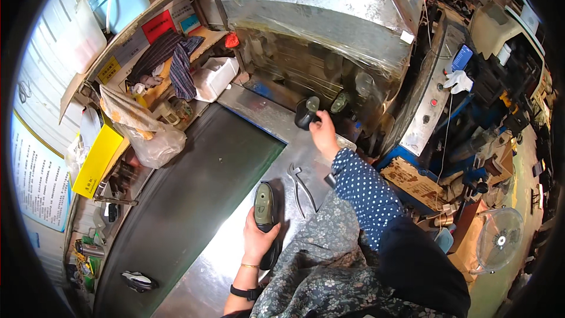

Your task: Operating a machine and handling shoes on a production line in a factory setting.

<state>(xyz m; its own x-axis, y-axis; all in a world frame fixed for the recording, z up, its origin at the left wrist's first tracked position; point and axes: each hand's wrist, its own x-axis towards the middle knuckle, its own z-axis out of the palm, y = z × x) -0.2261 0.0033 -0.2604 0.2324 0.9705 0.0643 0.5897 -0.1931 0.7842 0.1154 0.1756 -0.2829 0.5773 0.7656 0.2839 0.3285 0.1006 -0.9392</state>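
My left hand [259,240] is wrapped round a black shoe on an olive-green last [264,201], over the metal tabletop [206,268]. A dark part shows below that hand; whether it belongs to the same shoe I cannot tell. Further forward, my right hand [323,132] has its fingers closed on a second black shoe with a greenish last [306,112], at the opening of a metal machine [312,15]. Just behind it, inside the opening, is another greenish last [339,102]. Between my hands, metal pliers [302,189] lie on the tabletop.
A dark conveyor belt [194,171] runs along my left, carrying a black-and-white shoe [139,281] near its close end. Clear plastic sheeting [329,38] hangs over the machine's opening. A cluttered shelf [159,76] stands left; a control panel [426,103] and a fan [500,240] stand right.
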